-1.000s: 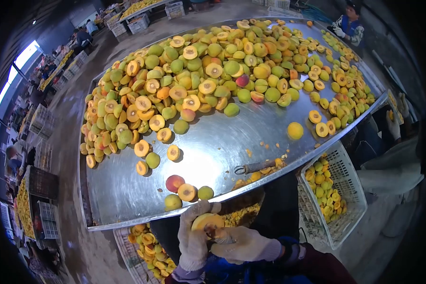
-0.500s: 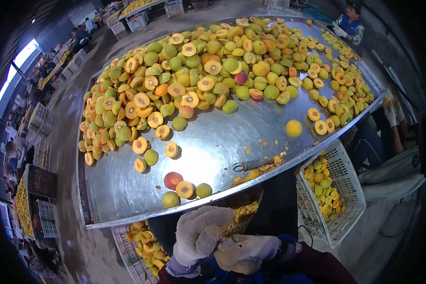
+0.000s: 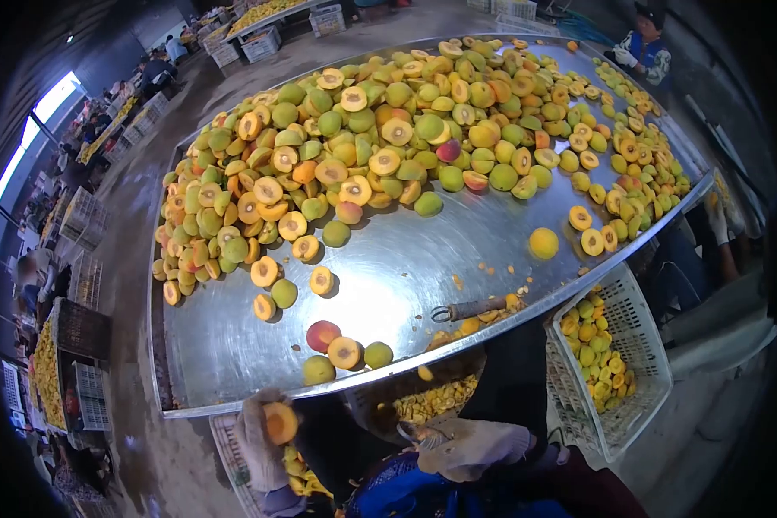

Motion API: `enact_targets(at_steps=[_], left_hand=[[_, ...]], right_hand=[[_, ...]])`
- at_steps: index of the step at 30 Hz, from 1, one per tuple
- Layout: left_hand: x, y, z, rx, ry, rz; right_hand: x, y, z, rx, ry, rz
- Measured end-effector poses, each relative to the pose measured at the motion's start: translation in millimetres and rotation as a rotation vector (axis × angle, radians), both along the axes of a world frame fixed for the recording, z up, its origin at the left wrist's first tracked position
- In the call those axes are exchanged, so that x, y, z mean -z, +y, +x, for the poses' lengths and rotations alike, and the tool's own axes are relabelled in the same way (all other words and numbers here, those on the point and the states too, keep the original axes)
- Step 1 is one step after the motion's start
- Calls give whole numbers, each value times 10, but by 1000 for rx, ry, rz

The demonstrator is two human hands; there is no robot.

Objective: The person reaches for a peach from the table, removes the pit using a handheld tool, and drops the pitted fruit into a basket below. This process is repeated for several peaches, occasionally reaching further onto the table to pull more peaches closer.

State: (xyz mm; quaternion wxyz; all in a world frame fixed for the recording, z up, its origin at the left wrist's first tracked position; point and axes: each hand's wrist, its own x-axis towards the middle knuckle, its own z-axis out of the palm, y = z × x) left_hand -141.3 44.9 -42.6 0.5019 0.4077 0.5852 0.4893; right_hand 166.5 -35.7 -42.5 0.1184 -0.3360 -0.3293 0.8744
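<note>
Lower left of the frame, the gloved left hand (image 3: 255, 439) has its fingers curled round a cut peach half (image 3: 281, 424) over the plastic crate (image 3: 225, 442)! Looks like the letting-go step, calling for those fingers to loosen. Lower centre, the gloved right hand (image 3: 476, 449), bunched closed, seemingly grips a small tool (image 3: 412, 432), mostly hidden in the glove.

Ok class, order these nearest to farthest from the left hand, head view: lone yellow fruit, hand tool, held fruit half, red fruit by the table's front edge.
1. Fruit half, in the left hand
2. Red fruit, front left of the table
3. Hand tool, farther right
4. Lone yellow fruit, right and farther back
</note>
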Motion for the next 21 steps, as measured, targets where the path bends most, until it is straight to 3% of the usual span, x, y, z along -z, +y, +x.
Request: enact_targets(at_steps=[1,6,8,10,14,16,17,18,20,21], left_hand=[[17,47,-45,-3,5,3],[87,158,-211,82,529,-6],[284,437,48,296,616,218],[392,780,301,547,1130,565],[865,1275,399,783,1136,460],[785,1329,487,622,1034,278],[676,1323,511,577,791,-46],[639,1285,505,579,792,-45],[635,1131,433,479,-260,-128],[603,999,480,499,-499,-44]], right_hand=[[-20,-36,-68,116,13,-36],[-53,81,-310,5,-75,55],[-173,140,-332,-26,-60,94],[-286,173,-338,3,-184,112],[-182,121,-316,54,-229,77],[-79,76,-326,105,-228,109],[-44,63,-316,106,-230,111],[-9,48,-310,149,-207,107],[2,76,-309,189,-179,101],[-34,115,-312,235,-191,125]])
